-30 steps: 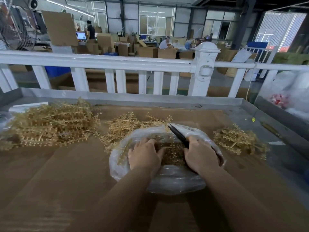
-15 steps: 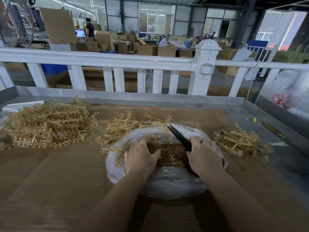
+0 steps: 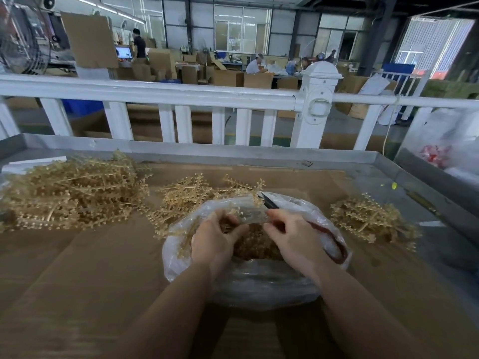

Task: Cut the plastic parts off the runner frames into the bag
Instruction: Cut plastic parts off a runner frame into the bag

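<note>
Nearest, two bare forearms reaching forward over a brown cardboard sheet [image 3: 77, 294] that covers the bench [image 3: 404, 172]. Just beyond, a clear plastic bag [image 3: 259, 286] lying open at bench centre, part-filled with small tan plastic parts [image 3: 255, 246]. Left hand [image 3: 216, 242] over the bag's mouth, fingers [image 3: 233, 230] curled round a tan runner frame [image 3: 245, 213], held across the opening. Right hand [image 3: 293, 237] beside it, fingers curled round dark cutters [image 3: 268, 202], blade tip pointing far-left past the frame's end; red handles [image 3: 330, 237] showing through the plastic on the right. Whether the blades are parted, impossible to tell.

Farther out, three heaps of tan runner frames on the cardboard: a large pile at far left [image 3: 72, 193], a smaller pile just behind the bag [image 3: 191, 195], touching its far-left edge, and a third pile to the right [image 3: 370, 221], near but apart from the bag. A small yellow-green scrap [image 3: 394, 185] on the bare grey metal at far right.

Past the bench's raised grey rim, a white railing [image 3: 181, 93] running left to right with a capped post [image 3: 317, 99]. Beyond that, a factory floor with stacked cardboard boxes [image 3: 228, 77], seated workers [image 3: 255, 64], a standing person [image 3: 138, 44] by a lit screen [image 3: 124, 52], and tall windows along the far wall.
</note>
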